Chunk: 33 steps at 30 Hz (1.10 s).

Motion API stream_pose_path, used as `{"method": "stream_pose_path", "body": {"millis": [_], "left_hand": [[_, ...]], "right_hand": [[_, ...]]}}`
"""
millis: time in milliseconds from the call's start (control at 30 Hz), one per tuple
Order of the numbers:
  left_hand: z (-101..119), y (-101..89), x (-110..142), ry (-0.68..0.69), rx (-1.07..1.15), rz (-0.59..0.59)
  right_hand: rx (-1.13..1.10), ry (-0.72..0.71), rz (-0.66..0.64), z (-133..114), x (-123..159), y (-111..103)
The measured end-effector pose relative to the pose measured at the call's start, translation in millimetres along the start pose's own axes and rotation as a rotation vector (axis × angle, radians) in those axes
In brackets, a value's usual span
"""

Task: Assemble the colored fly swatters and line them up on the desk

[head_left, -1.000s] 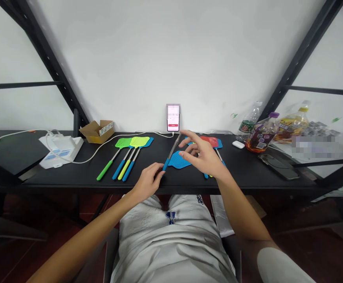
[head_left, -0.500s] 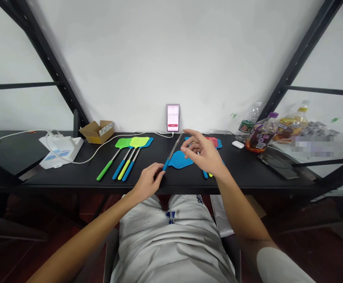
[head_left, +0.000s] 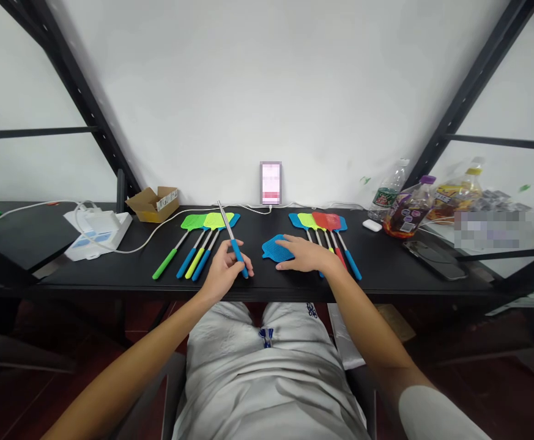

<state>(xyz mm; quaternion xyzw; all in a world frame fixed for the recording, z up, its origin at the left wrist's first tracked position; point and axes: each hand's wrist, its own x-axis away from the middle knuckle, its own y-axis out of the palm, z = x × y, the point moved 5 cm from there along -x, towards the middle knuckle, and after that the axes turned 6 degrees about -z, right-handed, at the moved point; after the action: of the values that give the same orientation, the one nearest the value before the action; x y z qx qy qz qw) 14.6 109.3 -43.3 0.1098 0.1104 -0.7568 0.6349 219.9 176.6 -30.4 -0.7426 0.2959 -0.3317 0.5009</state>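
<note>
My left hand [head_left: 228, 264] is closed around the blue grip of a fly swatter handle [head_left: 237, 249], its metal rod pointing up and to the left. No paddle is on the rod's tip. A loose blue swatter head [head_left: 274, 247] lies flat on the black table in front of me. Over its right side spreads my right hand [head_left: 300, 253], fingers apart; whether the fingertips press on it I cannot tell. Whole fly swatters [head_left: 201, 243] in green, yellow and blue lie fanned to the left. More swatters [head_left: 325, 221] in blue, yellow and red lie to the right, partly behind my right hand.
A phone [head_left: 271, 183] leans upright on the wall at the back. An open cardboard box [head_left: 154, 206] and a white power strip [head_left: 99, 235] with cables stand left. To the right are drink bottles [head_left: 408, 211], a white earbud case [head_left: 372, 225] and a dark phone [head_left: 435, 259].
My left hand has lifted the handle and swung its tip from right to left. My right hand has lowered from above the table onto or just over the blue swatter head.
</note>
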Motion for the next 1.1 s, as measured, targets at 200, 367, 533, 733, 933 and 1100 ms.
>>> {"method": "stream_pose_path", "body": {"millis": [200,367,533,733,933,1100], "left_hand": [[-6,-4.9,-2,-0.053,0.148,0.008],[-8,-6.4,-3,-0.096,0.108,0.092],[-8,-6.0,-4,-0.108,0.078,0.117],[-12,-7.1,-5,-0.114,0.092,0.093],[-10,-4.7,-4,-0.118,0.033,0.051],[-8,0.2,-2,-0.118,0.017,-0.018]], "right_hand": [[0.085,0.005,0.012,-19,11,-4],[0.231,0.002,-0.100,-64,30,3],[0.451,0.022,0.019,-101,37,14],[0.503,-0.059,0.033,-112,49,17],[0.309,-0.194,0.119,-82,67,-18],[0.134,-0.074,0.293,-35,78,-50]]}}
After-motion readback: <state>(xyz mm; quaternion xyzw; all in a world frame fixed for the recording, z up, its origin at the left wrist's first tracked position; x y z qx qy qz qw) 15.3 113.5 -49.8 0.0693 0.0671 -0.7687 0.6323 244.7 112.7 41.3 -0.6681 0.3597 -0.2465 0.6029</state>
